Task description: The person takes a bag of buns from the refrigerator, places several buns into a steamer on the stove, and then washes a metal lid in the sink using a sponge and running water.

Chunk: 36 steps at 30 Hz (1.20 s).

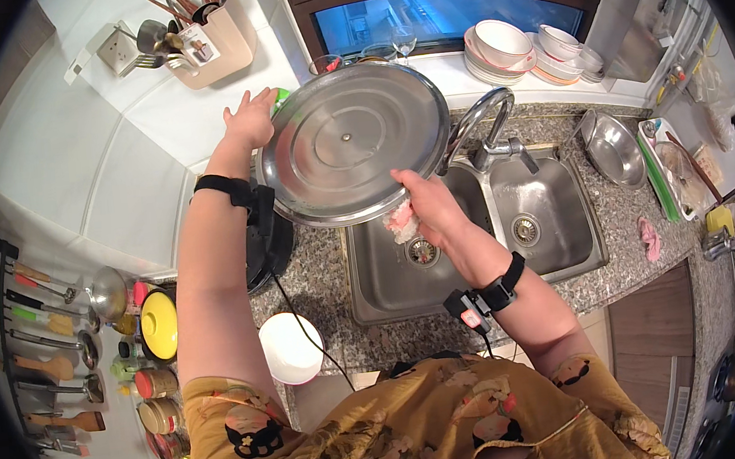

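A large round stainless-steel pot lid (pixel 353 136) is tilted above the left sink basin (pixel 385 287), with a small rivet at its centre. Its lower right rim is gripped by my right hand (pixel 434 207), thumb on the face. That same hand also has a pink and white scrubber (pixel 401 222) against the lid's underside. At the lid's upper left edge, my left hand (pixel 250 120) has its fingers spread and holds nothing visible. Close to those fingertips is a green object (pixel 280 98), partly covered by the lid.
A chrome faucet (pixel 491 140) rises right of the lid, beside the right basin (pixel 539 208). Bowls and plates (pixel 501 50) are stacked on the windowsill. A metal bowl (pixel 613 149), a pink cloth (pixel 649 239) and a white bowl (pixel 291 347) sit on the granite counter.
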{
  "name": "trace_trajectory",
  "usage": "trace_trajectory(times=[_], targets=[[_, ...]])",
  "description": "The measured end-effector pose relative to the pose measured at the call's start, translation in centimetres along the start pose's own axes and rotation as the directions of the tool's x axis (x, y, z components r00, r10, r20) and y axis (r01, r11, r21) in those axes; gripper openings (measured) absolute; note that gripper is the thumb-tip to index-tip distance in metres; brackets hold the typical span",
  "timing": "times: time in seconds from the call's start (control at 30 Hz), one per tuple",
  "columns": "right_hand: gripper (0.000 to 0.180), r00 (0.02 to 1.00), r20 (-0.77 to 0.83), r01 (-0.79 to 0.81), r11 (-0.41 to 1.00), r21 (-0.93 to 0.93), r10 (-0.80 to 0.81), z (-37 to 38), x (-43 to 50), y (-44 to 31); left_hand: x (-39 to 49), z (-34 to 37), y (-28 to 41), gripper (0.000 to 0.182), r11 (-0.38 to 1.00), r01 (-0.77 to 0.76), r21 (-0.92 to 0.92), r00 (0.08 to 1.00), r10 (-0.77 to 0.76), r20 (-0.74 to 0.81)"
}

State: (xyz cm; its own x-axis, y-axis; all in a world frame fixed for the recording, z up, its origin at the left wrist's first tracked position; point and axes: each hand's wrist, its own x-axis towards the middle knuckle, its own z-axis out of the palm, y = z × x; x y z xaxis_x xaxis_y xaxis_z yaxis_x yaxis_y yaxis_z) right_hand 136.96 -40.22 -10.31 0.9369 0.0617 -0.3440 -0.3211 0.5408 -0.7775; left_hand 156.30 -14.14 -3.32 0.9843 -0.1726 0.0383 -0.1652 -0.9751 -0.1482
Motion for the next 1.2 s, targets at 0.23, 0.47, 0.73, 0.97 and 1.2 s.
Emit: trace_trajectory(times=[0.23, 0.47, 0.73, 0.97, 1.2], targets=[[0.042, 0.999, -0.015, -0.028, 0.998, 0.050, 0.029, -0.9, 1.1, -0.2, 0.4, 0.4, -0.2, 0.073, 0.998, -0.027, 0.055, 1.000, 0.027, 0.000], [0.033, 0.998, 0.012, -0.062, 0.998, -0.006, 0.063, -1.2, 0.6, -0.5, 1.1, 1.4, -0.5, 0.073, 0.997, -0.002, -0.073, 0.999, 0.006, 0.053], [0.040, 0.976, 0.156, -0.139, 0.985, -0.100, 0.153, -5.0, -2.2, -2.0, -12.7, 2.6, -0.2, 0.088, 0.160, 0.207, -0.965, 0.903, -0.412, 0.125], [0.042, 0.865, 0.297, -0.336, 0.907, -0.254, 0.404, -9.4, -1.8, -1.8, -32.6, 7.0, 9.5, 0.048, -0.805, 0.230, -0.547, 0.841, -0.119, 0.528], [0.040, 0.951, 0.149, -0.149, 0.825, -0.545, 0.270, -16.5, 2.7, 1.2, -37.3, 13.3, 14.5, 0.034, -0.836, 0.151, -0.527, 0.778, -0.229, 0.586]])
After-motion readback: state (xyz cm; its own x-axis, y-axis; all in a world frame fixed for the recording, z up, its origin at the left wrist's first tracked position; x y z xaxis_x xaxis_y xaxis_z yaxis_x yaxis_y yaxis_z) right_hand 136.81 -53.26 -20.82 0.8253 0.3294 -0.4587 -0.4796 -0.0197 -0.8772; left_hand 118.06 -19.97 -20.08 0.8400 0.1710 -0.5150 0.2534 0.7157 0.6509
